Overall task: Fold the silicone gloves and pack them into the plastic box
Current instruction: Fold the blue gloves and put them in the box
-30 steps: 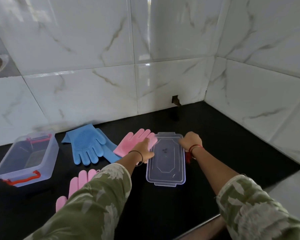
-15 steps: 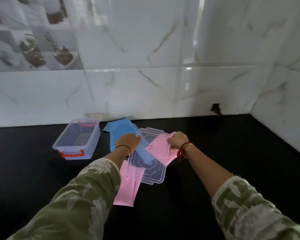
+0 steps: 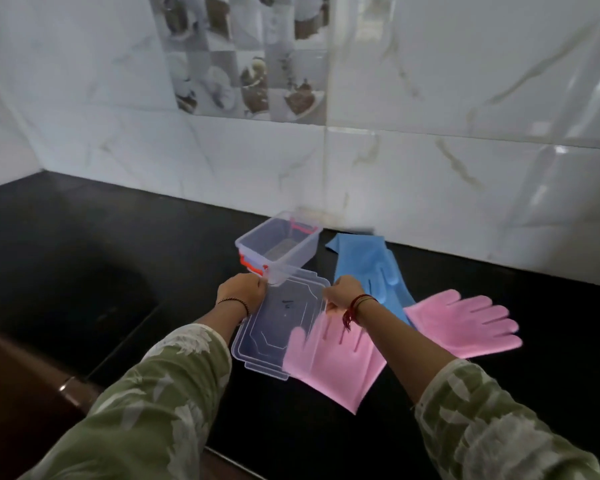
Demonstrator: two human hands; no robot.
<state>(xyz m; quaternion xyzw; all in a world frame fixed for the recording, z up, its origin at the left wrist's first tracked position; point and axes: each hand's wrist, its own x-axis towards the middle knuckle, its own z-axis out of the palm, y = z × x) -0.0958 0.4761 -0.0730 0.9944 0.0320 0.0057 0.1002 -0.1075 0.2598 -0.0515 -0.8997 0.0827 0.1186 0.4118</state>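
Observation:
A clear plastic lid [image 3: 278, 327] is held over the black counter [image 3: 118, 258] between both hands. My left hand [image 3: 244, 289] grips its far left corner and my right hand [image 3: 343, 292] grips its far right edge. The open clear plastic box [image 3: 280, 247] with orange handles stands just beyond the lid, by the wall. One pink silicone glove [image 3: 336, 362] lies flat partly under the lid's right side. A second pink glove [image 3: 465, 323] lies to the right, fingers spread. Blue gloves [image 3: 368, 265] lie behind my right hand.
A white marble-tiled wall [image 3: 395, 168] runs behind the counter, with a patterned picture tile [image 3: 246, 53] higher up. The counter's front edge [image 3: 84, 375] passes at lower left, above brown cabinetry.
The view has swung left. Both hands have carried the lid leftward toward the box, off the pink and blue gloves it covered, which now lie to its right.

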